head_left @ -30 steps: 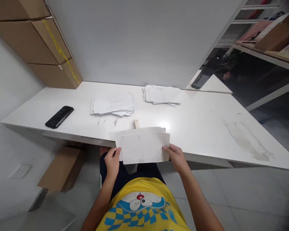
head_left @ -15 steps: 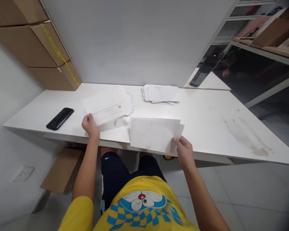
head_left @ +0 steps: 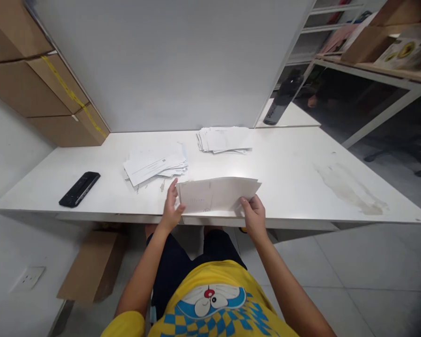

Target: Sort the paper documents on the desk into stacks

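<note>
Between my hands, near the front edge of the white table point(head_left: 287, 187), are a few printed paper sheets point(head_left: 221, 194). My right hand point(head_left: 254, 210) pinches them at their right end, thumb on the near face. At their left end my left hand point(head_left: 173, 206) has its thumb and fingers apart around the edge; whether it touches the paper is hard to tell. Behind my left hand lies a loose pile of papers point(head_left: 150, 168), a printed sheet on top. A second, neater stack of papers point(head_left: 226, 139) lies farther back by the grey panel.
A black phone point(head_left: 79, 189) lies on the table at the left. Cardboard boxes point(head_left: 66, 121) stand at the back left, and another box point(head_left: 93, 267) sits under the table. A dark bottle point(head_left: 282, 100) stands at the back right, with shelving point(head_left: 372, 65) beyond.
My left hand has let go of a printed sheet, which now lies on the left pile. It has moved right to the left end of the papers in my right hand, which are tilted more upright.
</note>
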{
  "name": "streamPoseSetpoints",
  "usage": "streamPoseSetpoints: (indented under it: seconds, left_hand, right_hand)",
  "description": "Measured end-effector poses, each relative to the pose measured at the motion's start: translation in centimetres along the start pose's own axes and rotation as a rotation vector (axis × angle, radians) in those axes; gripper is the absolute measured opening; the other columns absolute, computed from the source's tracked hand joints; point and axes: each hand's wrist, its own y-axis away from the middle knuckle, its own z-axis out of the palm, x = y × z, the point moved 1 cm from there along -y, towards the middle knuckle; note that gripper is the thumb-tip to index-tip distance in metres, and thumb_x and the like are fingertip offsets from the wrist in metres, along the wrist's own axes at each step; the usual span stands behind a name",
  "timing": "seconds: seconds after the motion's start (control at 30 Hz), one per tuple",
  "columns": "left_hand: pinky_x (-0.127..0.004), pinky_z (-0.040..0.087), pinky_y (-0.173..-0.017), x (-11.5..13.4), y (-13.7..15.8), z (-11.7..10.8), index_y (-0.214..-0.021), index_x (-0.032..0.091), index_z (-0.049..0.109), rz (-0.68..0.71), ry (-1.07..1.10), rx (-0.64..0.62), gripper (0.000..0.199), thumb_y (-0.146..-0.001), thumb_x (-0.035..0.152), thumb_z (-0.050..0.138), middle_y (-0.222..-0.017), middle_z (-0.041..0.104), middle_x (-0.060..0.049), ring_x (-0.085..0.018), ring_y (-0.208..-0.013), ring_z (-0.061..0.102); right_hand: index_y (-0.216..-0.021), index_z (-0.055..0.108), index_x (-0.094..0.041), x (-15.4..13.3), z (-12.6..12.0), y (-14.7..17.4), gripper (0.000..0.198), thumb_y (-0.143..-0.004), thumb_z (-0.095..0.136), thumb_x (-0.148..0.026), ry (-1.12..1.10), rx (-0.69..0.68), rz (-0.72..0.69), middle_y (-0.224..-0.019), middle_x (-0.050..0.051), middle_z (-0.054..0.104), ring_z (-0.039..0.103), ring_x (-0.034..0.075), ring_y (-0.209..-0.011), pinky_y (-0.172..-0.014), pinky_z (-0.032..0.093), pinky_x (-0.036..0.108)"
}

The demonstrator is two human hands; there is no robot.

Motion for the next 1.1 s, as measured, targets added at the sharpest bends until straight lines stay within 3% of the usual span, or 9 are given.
streamPoseSetpoints:
  seconds: [0.07, 0.17, 0.33, 0.57, 0.77, 0.83, 0.93, 1.03, 1.1]
  left_hand:
    - [-0.038, 0.053, -0.096, 0.4, 1.8, 1.6, -0.132, 0.018, 0.054, -0.027, 0.022, -0.07, 0.059, -0.088, 0.056, 0.061, -0.121, 0.066, -0.016, -0.026, -0.115, 0.064]
    - [-0.038, 0.051, -0.097, 1.7, 2.9, 2.2, -0.117, 0.021, 0.064, -0.02, -0.005, -0.017, 0.036, -0.095, 0.047, 0.054, -0.109, 0.071, -0.011, -0.023, -0.108, 0.066]
    - [-0.036, 0.051, -0.095, 4.2, 3.9, 1.7, -0.127, 0.024, 0.06, -0.098, 0.102, 0.089, 0.039, -0.094, 0.046, 0.055, -0.11, 0.07, -0.009, -0.022, -0.106, 0.066]
    - [-0.035, 0.053, -0.092, 3.8, 8.9, 1.3, -0.12, 0.022, 0.06, -0.401, 0.258, 0.158, 0.034, -0.088, 0.033, 0.059, -0.112, 0.07, -0.008, -0.024, -0.105, 0.066]
    - [-0.027, 0.053, -0.063, 2.2, 10.4, 2.4, -0.131, 0.025, 0.049, -0.571, 0.158, 0.081, 0.043, -0.088, 0.031, 0.052, -0.09, 0.067, -0.004, -0.017, -0.073, 0.066]
    - [-0.025, 0.052, -0.062, 2.5, 10.0, 2.6, -0.135, 0.024, 0.047, -0.54, 0.08, 0.076, 0.046, -0.09, 0.032, 0.051, -0.088, 0.066, -0.003, -0.015, -0.07, 0.064]
    - [-0.03, 0.055, -0.073, 3.1, 9.0, 2.6, -0.133, 0.022, 0.051, -0.403, -0.117, 0.067, 0.04, -0.093, 0.028, 0.049, -0.097, 0.067, -0.007, -0.017, -0.08, 0.066]
    - [-0.04, 0.053, -0.096, 3.6, 7.7, 2.8, -0.13, 0.023, 0.056, -0.17, -0.373, 0.019, 0.036, -0.095, 0.022, 0.045, -0.119, 0.065, -0.012, -0.024, -0.111, 0.063]
    - [-0.045, 0.044, -0.11, 3.7, 6.9, 3.2, -0.139, 0.023, 0.049, -0.012, -0.472, -0.08, 0.043, -0.096, 0.019, 0.042, -0.138, 0.056, -0.013, -0.026, -0.133, 0.05]
  right_hand:
    - [-0.098, 0.061, -0.024, 0.5, -0.1, -0.2, 0.028, -0.083, 0.064, -0.047, -0.016, -0.048, -0.013, -0.096, 0.004, 0.067, 0.06, 0.022, -0.094, -0.085, 0.049, 0.037]
    - [-0.1, 0.059, -0.026, 0.5, -0.3, -0.4, 0.031, -0.081, 0.066, -0.05, 0.003, -0.127, -0.045, -0.101, 0.006, 0.068, 0.061, 0.025, -0.1, -0.088, 0.05, 0.04]
    - [-0.108, 0.057, -0.027, -0.3, -0.6, 0.1, 0.04, -0.08, 0.067, -0.055, 0.039, -0.219, -0.009, -0.11, 0.008, 0.068, 0.061, 0.027, -0.107, -0.091, 0.051, 0.042]
    - [-0.123, 0.057, -0.028, -2.5, -4.0, 3.0, 0.048, -0.081, 0.069, -0.047, 0.121, -0.516, 0.332, -0.12, 0.007, 0.066, 0.062, 0.028, -0.11, -0.088, 0.053, 0.039]
    - [-0.117, 0.059, -0.025, -2.7, -5.1, 3.2, 0.051, -0.071, 0.071, -0.043, 0.23, -0.381, 0.534, -0.108, 0.008, 0.069, 0.065, 0.029, -0.097, -0.076, 0.053, 0.038]
    - [-0.117, 0.059, -0.025, -2.4, -5.3, 2.8, 0.053, -0.069, 0.071, -0.041, 0.214, -0.329, 0.53, -0.104, 0.008, 0.07, 0.065, 0.029, -0.093, -0.074, 0.053, 0.037]
    - [-0.117, 0.059, -0.024, -2.1, -5.7, 2.1, 0.053, -0.067, 0.071, -0.039, 0.228, -0.288, 0.508, -0.1, 0.007, 0.071, 0.066, 0.028, -0.091, -0.072, 0.052, 0.037]
    - [-0.116, 0.058, -0.023, -2.0, -6.3, 1.4, 0.053, -0.067, 0.069, -0.038, 0.269, -0.238, 0.466, -0.1, 0.007, 0.07, 0.065, 0.028, -0.092, -0.073, 0.052, 0.037]
    - [-0.117, 0.057, -0.023, -2.1, -6.6, 1.1, 0.053, -0.067, 0.068, -0.037, 0.289, -0.228, 0.445, -0.101, 0.007, 0.07, 0.065, 0.028, -0.091, -0.073, 0.052, 0.037]
